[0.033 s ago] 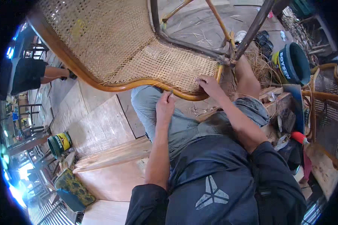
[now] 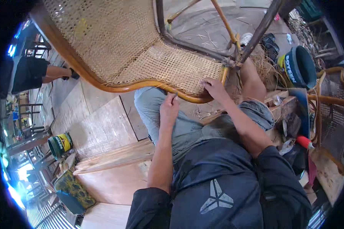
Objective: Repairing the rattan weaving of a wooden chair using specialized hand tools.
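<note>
though tilted, cane seat [image 2: 168, 63] leftward-rising

The person wore a dark navy top [image 2: 221, 183] with a grey three-pointed emblem [image 2: 216, 197] on its front, sleeves pushed up above the elbows, and faded blue-grey denim shorts [image 2: 187, 128] just beyond the emblem.
</note>
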Available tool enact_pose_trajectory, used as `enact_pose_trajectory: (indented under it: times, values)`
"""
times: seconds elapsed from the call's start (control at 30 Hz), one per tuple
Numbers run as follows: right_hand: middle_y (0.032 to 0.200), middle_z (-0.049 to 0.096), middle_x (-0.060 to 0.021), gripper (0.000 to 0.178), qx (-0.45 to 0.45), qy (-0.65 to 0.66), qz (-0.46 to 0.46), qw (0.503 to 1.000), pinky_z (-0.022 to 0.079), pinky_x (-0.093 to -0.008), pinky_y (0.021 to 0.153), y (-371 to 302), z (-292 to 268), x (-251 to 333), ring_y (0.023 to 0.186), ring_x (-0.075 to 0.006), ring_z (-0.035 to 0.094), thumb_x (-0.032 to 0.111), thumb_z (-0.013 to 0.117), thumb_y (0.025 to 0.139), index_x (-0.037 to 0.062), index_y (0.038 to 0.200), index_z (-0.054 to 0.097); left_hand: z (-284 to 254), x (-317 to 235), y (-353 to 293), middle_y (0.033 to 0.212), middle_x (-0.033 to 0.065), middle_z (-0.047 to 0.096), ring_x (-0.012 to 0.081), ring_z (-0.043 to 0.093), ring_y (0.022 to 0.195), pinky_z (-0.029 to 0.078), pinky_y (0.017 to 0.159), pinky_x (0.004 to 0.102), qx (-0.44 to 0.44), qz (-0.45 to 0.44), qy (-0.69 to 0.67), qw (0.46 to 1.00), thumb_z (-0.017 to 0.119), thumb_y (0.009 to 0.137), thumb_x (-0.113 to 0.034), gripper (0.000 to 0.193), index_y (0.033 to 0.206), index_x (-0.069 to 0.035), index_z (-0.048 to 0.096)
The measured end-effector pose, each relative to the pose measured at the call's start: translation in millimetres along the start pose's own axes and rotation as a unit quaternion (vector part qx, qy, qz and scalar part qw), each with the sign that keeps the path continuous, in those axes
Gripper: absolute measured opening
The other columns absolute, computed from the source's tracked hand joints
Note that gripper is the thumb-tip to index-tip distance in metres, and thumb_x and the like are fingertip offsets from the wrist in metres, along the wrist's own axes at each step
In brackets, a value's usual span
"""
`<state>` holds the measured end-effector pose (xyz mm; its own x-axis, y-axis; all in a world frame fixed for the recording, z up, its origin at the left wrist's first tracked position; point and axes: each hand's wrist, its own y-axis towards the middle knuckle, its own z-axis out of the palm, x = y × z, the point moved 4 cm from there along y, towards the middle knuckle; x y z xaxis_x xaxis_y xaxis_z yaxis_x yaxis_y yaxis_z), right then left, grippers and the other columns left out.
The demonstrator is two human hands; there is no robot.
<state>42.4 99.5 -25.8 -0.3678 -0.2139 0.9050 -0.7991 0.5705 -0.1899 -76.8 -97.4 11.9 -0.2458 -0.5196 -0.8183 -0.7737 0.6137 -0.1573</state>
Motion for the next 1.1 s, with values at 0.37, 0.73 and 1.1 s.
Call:
enact_pose_trajectory:
  times: [0.37, 0.73, 1.1]
  values:
    - [0.093, 0.061, -0.0172, 0.024, 0.029, -0.122, 0.087, 0.988, 0.045, -0.0389, 0.077, -7, 3, -16, 0.088, -0.0325, 0.058, 0.025, 0.053, 0.084, 0.0052, 0.096, 0.059, 10, -37, -3, 0.094, 0.0184, 0.060, 0.0369, 0.056, 0.086, 0.046, 0.073, 0.0456, 0.091, 0.020, 0.147, 0.985, 0.044, 0.087, -0.026, 0.027, 0.102, -0.010, 0.059]
    - [0.079, 0.063, -0.0134, 0.023, -0.050, 0.001, 0.071, 0.996, 0.046, -0.0334, 0.068, -3, -3, -12, 0.074, -0.0238, 0.061, 0.023, 0.055, 0.084, 0.0030, 0.093, 0.060, 12, -31, 3, 0.084, 0.0149, 0.063, 0.0350, 0.060, 0.075, 0.048, 0.066, 0.0444, 0.047, 0.016, 0.191, 0.980, 0.047, 0.085, -0.019, 0.019, 0.099, -0.011, 0.056]
    - [0.080, 0.061, -0.0171, 0.028, -0.050, 0.000, 0.078, 0.996, 0.045, -0.0350, 0.070, -1, -5, -6, 0.076, -0.0279, 0.059, 0.026, 0.052, 0.086, -0.0003, 0.094, 0.058, 16, -35, 8, 0.073, 0.0197, 0.061, 0.0389, 0.060, 0.069, 0.047, 0.062, 0.0495, 0.076, -0.022, 0.271, 0.959, 0.044, 0.086, -0.025, 0.020, 0.095, -0.008, 0.051]
